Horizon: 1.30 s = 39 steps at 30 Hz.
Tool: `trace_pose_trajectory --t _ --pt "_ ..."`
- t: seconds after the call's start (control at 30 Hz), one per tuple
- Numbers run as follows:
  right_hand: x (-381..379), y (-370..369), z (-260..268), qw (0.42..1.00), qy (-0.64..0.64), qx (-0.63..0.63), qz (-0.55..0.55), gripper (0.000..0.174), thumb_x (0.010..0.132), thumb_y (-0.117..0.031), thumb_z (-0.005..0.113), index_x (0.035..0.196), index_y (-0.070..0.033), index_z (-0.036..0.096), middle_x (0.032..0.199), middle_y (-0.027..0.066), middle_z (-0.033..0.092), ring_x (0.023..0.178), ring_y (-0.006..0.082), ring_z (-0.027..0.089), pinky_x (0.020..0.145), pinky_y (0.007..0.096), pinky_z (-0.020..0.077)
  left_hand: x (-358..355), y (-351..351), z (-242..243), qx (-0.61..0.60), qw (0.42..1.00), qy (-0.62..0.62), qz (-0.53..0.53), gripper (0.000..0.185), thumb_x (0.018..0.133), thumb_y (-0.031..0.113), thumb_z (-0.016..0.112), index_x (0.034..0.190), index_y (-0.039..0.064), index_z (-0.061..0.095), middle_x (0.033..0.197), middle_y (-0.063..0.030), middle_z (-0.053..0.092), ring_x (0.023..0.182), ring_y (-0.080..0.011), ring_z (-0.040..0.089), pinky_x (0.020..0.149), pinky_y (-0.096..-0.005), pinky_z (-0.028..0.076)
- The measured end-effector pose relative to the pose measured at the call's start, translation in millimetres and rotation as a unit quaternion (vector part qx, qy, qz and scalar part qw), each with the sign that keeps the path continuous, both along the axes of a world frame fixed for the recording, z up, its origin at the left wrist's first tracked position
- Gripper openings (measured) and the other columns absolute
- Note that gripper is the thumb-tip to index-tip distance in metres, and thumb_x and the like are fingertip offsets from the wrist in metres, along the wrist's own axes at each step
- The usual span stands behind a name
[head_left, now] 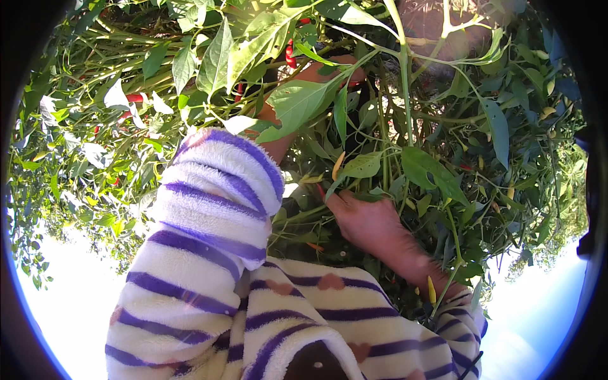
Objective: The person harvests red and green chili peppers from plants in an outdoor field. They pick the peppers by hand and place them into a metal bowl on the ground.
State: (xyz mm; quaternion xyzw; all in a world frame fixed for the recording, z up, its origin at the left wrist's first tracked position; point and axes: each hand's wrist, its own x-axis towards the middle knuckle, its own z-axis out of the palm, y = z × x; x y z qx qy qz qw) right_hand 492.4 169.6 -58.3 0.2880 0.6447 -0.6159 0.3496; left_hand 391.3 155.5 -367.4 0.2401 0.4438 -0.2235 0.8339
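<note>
Chili pepper plants with green leaves surround both of my hands. My left hand reaches deep among the stems, its fingers mostly behind a broad leaf. A red chili pepper hangs just left of it. Closer to my body, my right hand is curled in the foliage. A red chili pepper shows right at its fingertips, but leaves cover the fingers, so the grip is unclear. An orange chili pepper points upward above this hand.
More red chili peppers show among the leaves on the left. A yellow pepper stands beside my right wrist. One thick green stem rises upright between the branches. My striped fleece sleeve brushes the foliage.
</note>
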Motion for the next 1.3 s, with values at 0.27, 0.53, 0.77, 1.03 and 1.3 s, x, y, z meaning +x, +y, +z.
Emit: trace_pose_trajectory --t 0.27,0.53,0.77,1.03,1.3 --pt "-2.9 5.0 -1.7 1.0 -0.007 0.006 -0.022 0.023 0.078 -0.012 0.053 0.101 -0.012 0.053 0.081 0.004 0.061 0.066 0.0262 0.063 0.053 0.0444 0.0483 -24.2 10.0 44.1 0.028 0.989 -0.131 0.066 0.029 0.084 0.03 0.055 0.097 0.005 0.064 0.069 -0.001 0.058 0.058 -0.0096 0.053 0.051 -0.028 0.043" --pt "-10.2 12.8 3.2 0.997 0.022 0.052 -0.053 0.026 0.073 -0.012 0.057 0.098 -0.011 0.053 0.075 0.0077 0.06 0.069 0.0294 0.062 0.055 0.0445 0.0473 -146.5 58.4 208.1 -0.034 0.945 -0.049 0.322 0.016 0.088 0.022 0.056 0.093 0.007 0.057 0.063 0.0031 0.051 0.057 -0.0071 0.044 0.053 -0.0227 0.038" --pt "-15.0 13.0 3.2 0.997 0.023 0.053 -0.045 0.027 0.072 -0.012 0.057 0.099 -0.01 0.052 0.078 0.0093 0.062 0.071 0.0311 0.062 0.058 0.0446 0.0487 -143.6 73.8 162.5 0.644 0.763 0.022 -0.046 0.029 0.088 0.036 0.053 0.097 0.011 0.063 0.076 -0.0088 0.063 0.072 -0.0266 0.061 0.069 -0.0353 0.05" --pt "-13.9 9.9 1.3 0.998 0.02 0.048 -0.047 0.027 0.073 -0.012 0.057 0.099 -0.011 0.052 0.075 0.0097 0.059 0.069 0.0315 0.061 0.058 0.0454 0.0474 -85.3 67.7 103.4 0.467 0.845 0.01 -0.259 0.021 0.087 0.02 0.06 0.101 0.005 0.058 0.097 -0.005 0.064 0.086 -0.0158 0.061 0.071 -0.03 0.05" --pt "-13.7 11.4 0.0 0.997 0.013 0.038 -0.065 0.026 0.073 -0.012 0.058 0.099 -0.011 0.053 0.075 0.0095 0.059 0.069 0.0315 0.061 0.057 0.045 0.0471 -98.7 77.4 101.0 0.454 0.862 0.009 -0.224 0.027 0.086 0.024 0.062 0.103 0.004 0.058 0.097 -0.0038 0.063 0.086 -0.0149 0.06 0.072 -0.0291 0.049"
